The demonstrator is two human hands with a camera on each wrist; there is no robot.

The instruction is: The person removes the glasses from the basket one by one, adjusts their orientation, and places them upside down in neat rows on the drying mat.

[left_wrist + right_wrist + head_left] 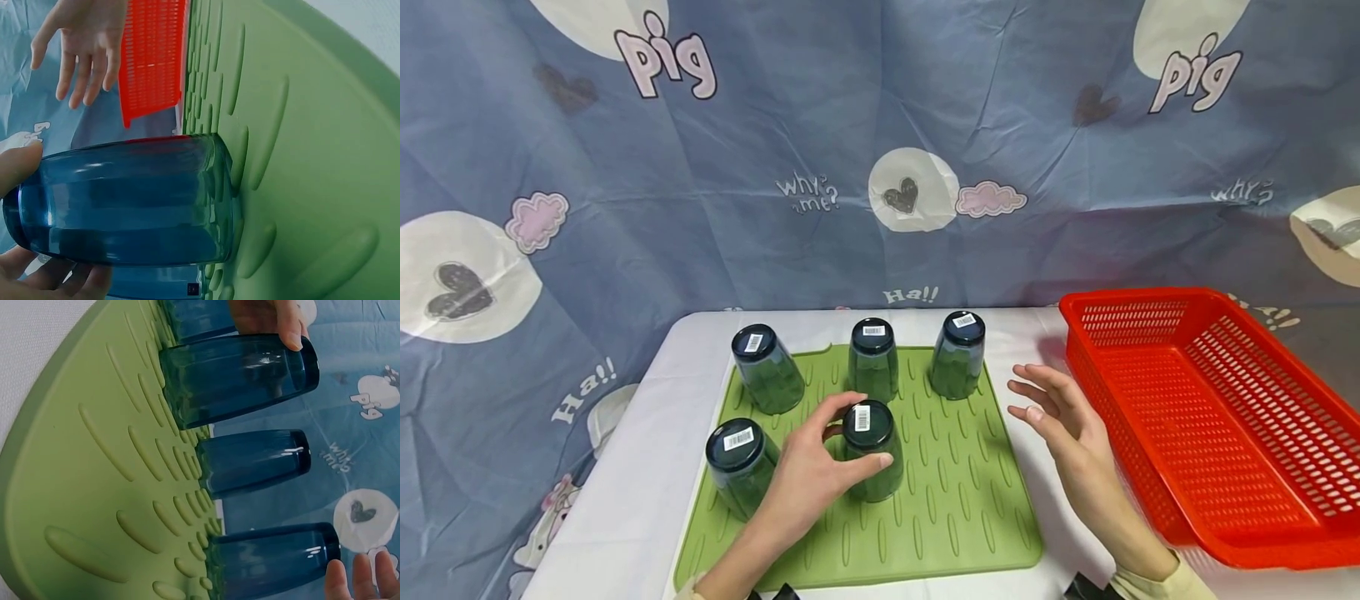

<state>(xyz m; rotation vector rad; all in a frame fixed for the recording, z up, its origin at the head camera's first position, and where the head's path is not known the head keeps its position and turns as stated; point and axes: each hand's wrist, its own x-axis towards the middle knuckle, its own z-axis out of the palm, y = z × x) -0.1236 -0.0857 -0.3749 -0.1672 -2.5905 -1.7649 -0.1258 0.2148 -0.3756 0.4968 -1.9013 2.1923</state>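
Note:
My left hand [808, 475] holds an upside-down blue-tinted glass [882, 483] near its base, thumb on the near side and fingers on the far side. The glass stands on a green ridged drying mat [940, 517], and a barcode sticker marks its upturned base. In the left wrist view, thumb and fingertips [94, 281] lie on opposite sides of this glass. My right hand [1075, 442] hovers off the mat's right edge with spread, relaxed fingers, holding nothing. Another upturned glass [741, 475] stands just left of my left hand.
Along the back of the mat stand three more upturned glasses: left [771, 375], middle [874, 367] and right [958, 358]. A red plastic basket [1120, 467] sits right of my right hand. White cloth [610, 500] covers the table, with a blue printed curtain [820, 267] behind.

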